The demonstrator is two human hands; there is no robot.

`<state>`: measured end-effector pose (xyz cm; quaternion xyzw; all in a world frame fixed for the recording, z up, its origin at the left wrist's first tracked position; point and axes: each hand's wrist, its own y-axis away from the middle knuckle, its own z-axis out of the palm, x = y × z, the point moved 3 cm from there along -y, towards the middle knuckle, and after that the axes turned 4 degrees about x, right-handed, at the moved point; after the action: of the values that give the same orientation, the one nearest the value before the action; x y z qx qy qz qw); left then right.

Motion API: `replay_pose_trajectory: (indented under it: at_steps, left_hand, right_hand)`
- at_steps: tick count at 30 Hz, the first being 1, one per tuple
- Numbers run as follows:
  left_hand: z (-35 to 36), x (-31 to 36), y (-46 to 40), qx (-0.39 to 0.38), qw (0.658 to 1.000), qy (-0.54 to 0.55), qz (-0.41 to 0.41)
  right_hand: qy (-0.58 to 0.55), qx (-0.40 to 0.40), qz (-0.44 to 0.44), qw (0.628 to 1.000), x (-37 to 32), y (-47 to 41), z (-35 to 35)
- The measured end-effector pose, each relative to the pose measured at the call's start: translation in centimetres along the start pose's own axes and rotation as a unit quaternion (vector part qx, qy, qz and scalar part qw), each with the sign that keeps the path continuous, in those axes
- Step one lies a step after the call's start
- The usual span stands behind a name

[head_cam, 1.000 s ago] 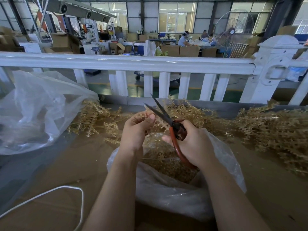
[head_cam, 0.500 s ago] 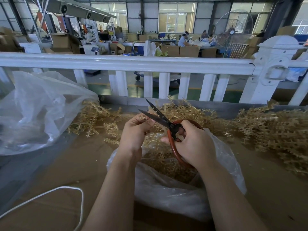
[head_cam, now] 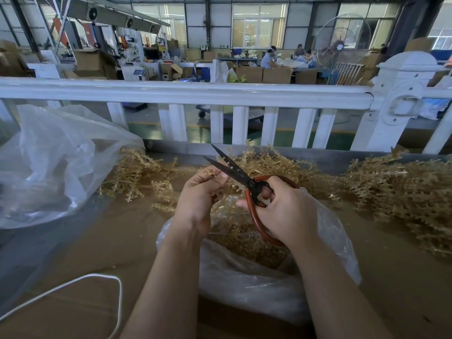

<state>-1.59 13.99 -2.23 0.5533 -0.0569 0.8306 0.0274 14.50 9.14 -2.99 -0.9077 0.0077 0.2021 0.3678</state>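
Head view: the left hand (head_cam: 195, 201) has its grip clamped on a golden sprig (head_cam: 210, 170), pinched between thumb and fingertips. The right hand (head_cam: 286, 211) has its grip curled through the red handles of the scissors (head_cam: 236, 172). The blades stand apart just above the left grip, with the sprig at the lower blade. Below both grips lies a plastic bag (head_cam: 256, 285) on the tabletop (head_cam: 110, 241)
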Motion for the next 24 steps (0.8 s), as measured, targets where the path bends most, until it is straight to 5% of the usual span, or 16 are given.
replay_pose_trajectory:
  at_steps: [24]
  left_hand:
    - [-0.28,0.77,-0.04,-0.013,0.990,-0.078,0.114]
  right_hand:
    - [-0.027,-0.017,-0.004,0.999,-0.12,-0.03,-0.45]
